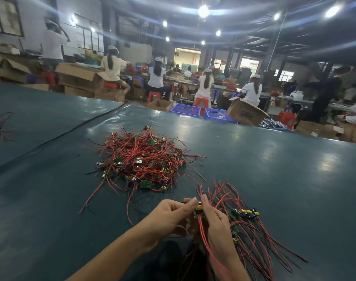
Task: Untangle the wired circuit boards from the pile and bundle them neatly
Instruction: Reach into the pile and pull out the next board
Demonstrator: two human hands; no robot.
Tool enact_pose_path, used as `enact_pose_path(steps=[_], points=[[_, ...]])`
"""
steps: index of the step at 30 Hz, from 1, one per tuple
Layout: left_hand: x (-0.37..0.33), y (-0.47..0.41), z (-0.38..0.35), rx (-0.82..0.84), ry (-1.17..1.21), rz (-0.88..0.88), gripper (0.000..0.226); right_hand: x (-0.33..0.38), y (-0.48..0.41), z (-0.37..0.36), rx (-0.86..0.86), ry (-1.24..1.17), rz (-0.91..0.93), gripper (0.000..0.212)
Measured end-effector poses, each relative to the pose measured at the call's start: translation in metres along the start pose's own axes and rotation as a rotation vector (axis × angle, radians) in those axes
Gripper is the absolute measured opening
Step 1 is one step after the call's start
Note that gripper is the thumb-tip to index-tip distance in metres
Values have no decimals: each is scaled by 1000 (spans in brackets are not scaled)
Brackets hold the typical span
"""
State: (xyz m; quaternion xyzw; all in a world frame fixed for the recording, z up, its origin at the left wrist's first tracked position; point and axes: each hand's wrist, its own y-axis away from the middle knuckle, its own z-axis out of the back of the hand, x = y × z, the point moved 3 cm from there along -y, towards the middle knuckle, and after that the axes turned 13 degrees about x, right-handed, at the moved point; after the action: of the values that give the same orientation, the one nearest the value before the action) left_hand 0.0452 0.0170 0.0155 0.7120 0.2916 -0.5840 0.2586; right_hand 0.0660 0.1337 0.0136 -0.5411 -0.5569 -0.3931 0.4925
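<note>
Head view: L hand [169,218] and R hand [215,226] meet low centre, both w/ fingers curled, pinching one small circuit board [198,210] btwn their fingertips, its red wires trailing down past the R palm. Tangled pile [140,157] lies further out on the green table [284,159], apart from the hands; a laid-out bundle [242,216] sits just beside R hand, partly behind it. Board mostly hidden by fingers; bg workers [205,84] and blue crates [186,110] are blurry.

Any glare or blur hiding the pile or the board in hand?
Head view: ceiling lamps flare in streaks; glare patches on the table, off the pile, which is sharp; circuit board pinched by left hand and right hand slightly soft.
</note>
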Motion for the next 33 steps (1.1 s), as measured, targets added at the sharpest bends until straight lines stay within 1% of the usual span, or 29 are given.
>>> enact_pose_path(steps=[4, 7, 8, 10, 13, 15, 18, 20, 22, 24, 27, 30, 33], points=[[1, -1, 0, -37, -1, -24, 45, 1, 2, 3, -54, 29, 22, 40], [3, -3, 2, -38, 17, -34, 28, 4, 2, 6, -83, 6, 23, 33], [3, -3, 1, -24, -7, -35, 23, 4, 2, 7, -90, 7, 28, 30], [1, -2, -1, 3, -77, -51, 19, 6, 2, 9, -114, 16, 49, 29], [-2, -1, -6, 15, -142, -148, 9, 7, 2, 10, -166, 2, 59, 30], [-1, -1, -10, -8, -157, -213, 16, 7, 2, 10, -175, -6, 59, 28], [0, -1, -11, -144, -246, -284, 35, 6, 3, 8, -160, -28, 38, 27], [-1, 1, -9, -218, -327, -344, 41, 5, 3, 6, -136, -57, 17, 23], [-5, 5, -9, -254, -425, -408, 36, 3, 3, 6, -130, -89, 4, 25], [-9, 7, -11, -238, -482, -465, 29, 0, 3, 6, -133, -104, -5, 29], [-7, 7, -11, -220, -559, -534, 25, -2, 3, 6, -135, -100, -11, 32], [-7, 8, -9, -248, -564, -537, 21, -4, 3, 7, -124, -101, -11, 27], [-9, 8, -7, -318, -530, -522, 19, -2, 3, 6, -138, -97, 23, 18]])
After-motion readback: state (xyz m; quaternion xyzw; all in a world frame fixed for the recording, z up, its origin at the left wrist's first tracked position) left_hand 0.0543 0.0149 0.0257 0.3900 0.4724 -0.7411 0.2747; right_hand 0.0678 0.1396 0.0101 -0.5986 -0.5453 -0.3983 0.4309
